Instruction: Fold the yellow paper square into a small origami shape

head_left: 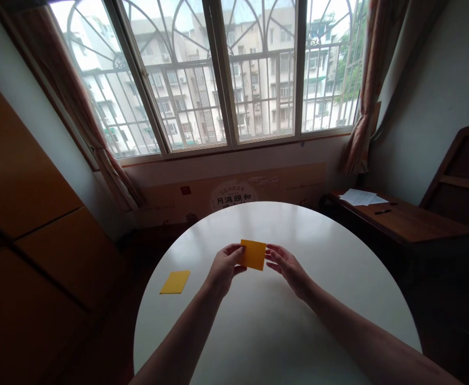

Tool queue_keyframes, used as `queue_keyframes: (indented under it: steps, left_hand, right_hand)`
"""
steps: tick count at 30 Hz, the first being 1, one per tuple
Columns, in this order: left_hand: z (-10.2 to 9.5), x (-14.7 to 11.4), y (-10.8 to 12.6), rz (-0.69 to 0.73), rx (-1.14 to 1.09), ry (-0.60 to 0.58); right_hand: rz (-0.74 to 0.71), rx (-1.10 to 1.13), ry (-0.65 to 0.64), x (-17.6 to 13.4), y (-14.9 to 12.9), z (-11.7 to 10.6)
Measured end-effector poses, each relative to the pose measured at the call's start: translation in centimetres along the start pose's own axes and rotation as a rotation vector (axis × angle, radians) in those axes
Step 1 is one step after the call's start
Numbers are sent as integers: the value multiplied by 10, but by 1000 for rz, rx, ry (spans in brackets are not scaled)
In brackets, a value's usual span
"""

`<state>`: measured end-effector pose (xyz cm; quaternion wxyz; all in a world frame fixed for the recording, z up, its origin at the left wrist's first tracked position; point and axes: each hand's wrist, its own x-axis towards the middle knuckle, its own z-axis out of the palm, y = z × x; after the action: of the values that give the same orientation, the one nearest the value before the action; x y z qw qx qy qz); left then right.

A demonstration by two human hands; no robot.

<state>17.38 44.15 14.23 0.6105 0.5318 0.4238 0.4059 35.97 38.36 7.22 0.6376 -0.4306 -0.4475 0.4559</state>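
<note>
Under the window (226, 101), more or less centred, stands the round white surface (258, 342) I'm at. Off to its R, well apart, a brown side surface (414, 219) w/ white papers (358, 197) on it; not in play, AFAICT. My L grip (227, 266) and R grip (289, 270) are up over the middle of the round one. L is closed on the orange square (254, 255), thumb on the face toward me nr the L edge, other fingers mostly hidden. R is open, fingers parted right by the far edge; can't tell if any tip touches. Yellow square (175, 282) lies flat to the L of my L grip, apart from it; single sheet or stack, can't tell. Orange one's held up off the surface, btwn both grips, w/ no crease I can make out. Step in hand, I'd say: handling & squaring it up. Next move prob. calls for R thumb & fingertips closing on the free edge, L staying put, light pressure so it doesn't bend.
</note>
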Motion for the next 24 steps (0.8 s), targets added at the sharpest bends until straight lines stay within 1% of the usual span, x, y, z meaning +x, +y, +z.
queue_keyframes:
  steps: [2,3,5,7,8,9,12,14,16,21,24]
  left_hand:
    - [8,-3,-5,-49,-114,-9]
    - [10,-5,-9,-70,-165,-4]
    - [13,-9,-18,-110,-246,10]
    - [13,-13,-26,-159,-293,11]
    - [12,-14,-28,-174,-310,11]
    - [10,-16,-29,-183,-326,16]
    - [7,-19,-27,-194,-362,32]
    - [7,-21,-25,-201,-377,25]
    - [8,-22,-24,-204,-388,12]
    - [15,-27,-26,-203,-415,6]
    - [18,-29,-27,-198,-433,1]
  right_hand:
    - [18,42,-57,-3,-2,1]
    - [17,58,-63,-4,-3,2]
    - [-23,71,-5,-6,-3,3]
    - [-110,25,57,-6,-3,3]
    - [-168,-20,57,-6,-3,1]
    - [-233,-75,36,-7,-3,0]
    - [-413,-286,-89,-8,-5,-5]
    - [-472,-407,-162,-10,-7,-6]
    - [-497,-466,-206,-12,-9,-4]
    - [-554,-417,-189,-16,-17,2]
    - [-542,-424,-216,-18,-21,2]
